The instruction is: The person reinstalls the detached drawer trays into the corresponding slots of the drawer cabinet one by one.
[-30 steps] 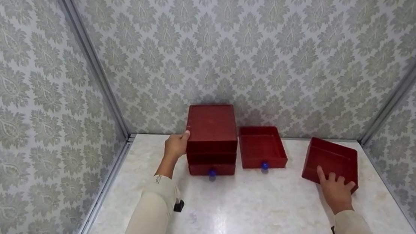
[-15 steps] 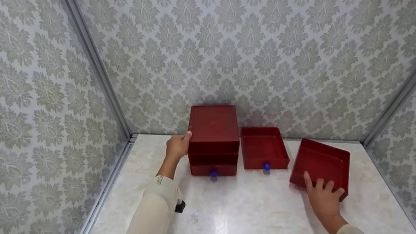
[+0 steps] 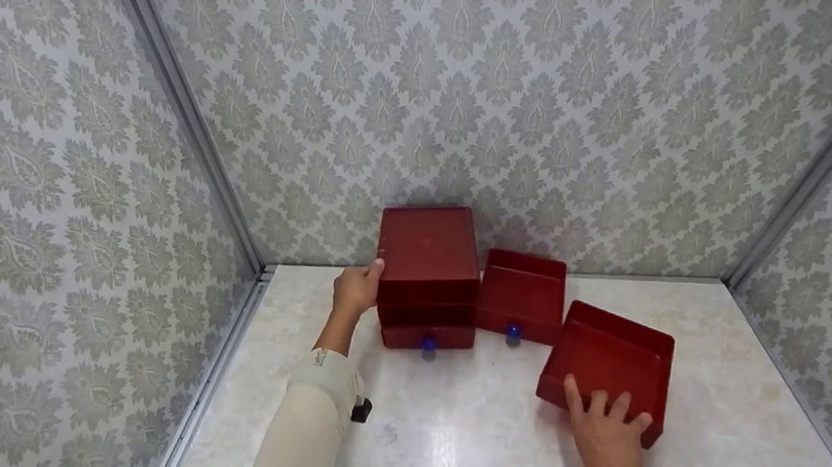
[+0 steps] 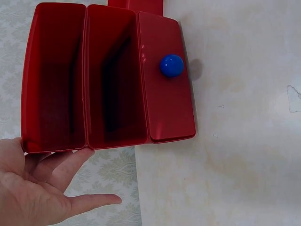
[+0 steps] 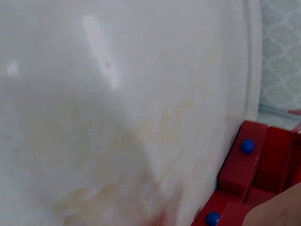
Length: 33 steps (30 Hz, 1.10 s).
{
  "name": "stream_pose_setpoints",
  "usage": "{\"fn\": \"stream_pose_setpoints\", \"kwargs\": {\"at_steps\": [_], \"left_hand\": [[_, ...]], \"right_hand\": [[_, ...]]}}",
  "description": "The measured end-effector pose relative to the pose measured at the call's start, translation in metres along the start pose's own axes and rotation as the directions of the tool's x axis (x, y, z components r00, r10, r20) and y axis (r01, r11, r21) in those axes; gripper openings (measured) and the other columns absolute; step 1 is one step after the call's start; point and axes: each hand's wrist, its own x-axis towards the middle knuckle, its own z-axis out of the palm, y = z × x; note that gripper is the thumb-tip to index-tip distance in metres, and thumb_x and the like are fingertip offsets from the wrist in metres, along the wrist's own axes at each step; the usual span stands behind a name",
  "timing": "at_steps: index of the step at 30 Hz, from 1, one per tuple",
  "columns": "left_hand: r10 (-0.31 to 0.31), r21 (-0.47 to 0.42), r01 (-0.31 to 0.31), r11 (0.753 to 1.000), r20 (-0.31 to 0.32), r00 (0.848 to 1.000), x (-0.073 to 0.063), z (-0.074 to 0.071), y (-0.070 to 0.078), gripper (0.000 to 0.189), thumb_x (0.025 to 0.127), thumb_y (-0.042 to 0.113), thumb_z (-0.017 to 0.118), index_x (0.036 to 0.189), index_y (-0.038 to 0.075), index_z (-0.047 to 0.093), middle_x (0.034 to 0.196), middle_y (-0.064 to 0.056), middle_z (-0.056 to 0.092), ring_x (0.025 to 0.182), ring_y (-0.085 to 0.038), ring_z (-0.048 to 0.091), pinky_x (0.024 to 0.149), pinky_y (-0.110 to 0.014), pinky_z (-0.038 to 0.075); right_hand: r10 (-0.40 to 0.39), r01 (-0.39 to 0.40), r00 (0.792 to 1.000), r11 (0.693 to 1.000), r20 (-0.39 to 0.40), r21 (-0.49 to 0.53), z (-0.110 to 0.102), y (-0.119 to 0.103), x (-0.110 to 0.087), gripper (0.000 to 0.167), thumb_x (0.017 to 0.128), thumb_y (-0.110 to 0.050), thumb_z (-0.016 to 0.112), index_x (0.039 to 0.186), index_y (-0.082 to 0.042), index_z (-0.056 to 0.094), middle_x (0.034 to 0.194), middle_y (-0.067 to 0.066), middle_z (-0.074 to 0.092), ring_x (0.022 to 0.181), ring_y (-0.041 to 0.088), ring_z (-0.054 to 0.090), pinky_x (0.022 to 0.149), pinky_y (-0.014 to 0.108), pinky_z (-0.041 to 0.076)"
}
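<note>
Patterned walls (image 3: 458, 102), pale with grey-green leaf motifs, enclose the back and sides of a white, faintly veined table (image 3: 460, 418). The red cabinet (image 3: 430, 246) stands upright on the table, near the back wall; its two upper compartments are open to the front, and the lowest contains the lower drawer (image 3: 403, 336), pushed in. The right drawer (image 3: 612, 356), red and open-topped, lies askew to the right of the middle drawer (image 3: 522, 295), which sits just beside the cabinet's right side. The nearest corners of these two drawers are very close; contact cannot be determined. The right hand (image 3: 607, 438) grips the right drawer's near wall, fingers spread over the rim; the thumb is not distinguishable. The left hand (image 3: 356, 288) rests against the cabinet's left side, its fingers fairly straight and not clenched, with one digit standing away in the left wrist view. A small black device (image 3: 362, 410) is worn at the left wrist. Round blue knobs mark the fronts of the lower drawer (image 3: 429, 344) and the middle drawer (image 3: 513, 331), both facing the person.
</note>
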Motion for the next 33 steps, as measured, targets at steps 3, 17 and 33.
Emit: {"fn": "stream_pose_setpoints", "kwargs": {"at_steps": [3, 17, 33], "left_hand": [[0.001, 0.004, -0.001, 1.000, -0.003, 1.000, 0.001, 0.000, 0.000, 0.055, 0.107, 0.045, 0.047, 0.058, 0.020, 0.042, 0.061, -0.001, 0.060, 0.062, -0.018, 0.058, 0.058, -0.029, 0.043], [-0.031, 0.004, 0.031, 1.000, -0.004, 1.000, 0.000, 0.000, 0.002, 0.053, 0.106, 0.047, 0.048, 0.070, 0.013, 0.066, 0.080, -0.010, 0.073, 0.070, -0.021, 0.067, 0.064, -0.033, 0.051], [-0.037, -0.013, 0.037, 0.999, -0.002, 0.999, -0.003, -0.001, 0.002, 0.055, 0.106, 0.048, 0.049, 0.061, 0.017, 0.055, 0.076, -0.011, 0.072, 0.063, -0.017, 0.062, 0.059, -0.028, 0.047]], "right_hand": [[-0.022, 0.020, 0.999, 0.999, 0.040, 0.032, -0.015, -0.009, -0.010, 0.112, 0.068, -0.016, 0.095, 0.157, -0.021, 0.027, 0.129, 0.029, 0.054, 0.124, 0.064, 0.048, 0.085, 0.081, 0.044], [-0.224, 0.156, 0.952, 0.942, 0.210, 0.296, -0.062, -0.075, -0.035, 0.127, 0.053, -0.103, 0.054, 0.158, -0.039, 0.021, 0.141, 0.019, 0.052, 0.136, 0.058, 0.041, 0.096, 0.084, 0.033], [-0.415, 0.357, 0.900, 0.880, 0.137, 0.314, -0.088, -0.143, -0.037, 0.084, 0.090, -0.082, 0.044, 0.160, -0.044, 0.018, 0.142, 0.015, 0.055, 0.140, 0.052, 0.041, 0.100, 0.075, 0.039]]}}
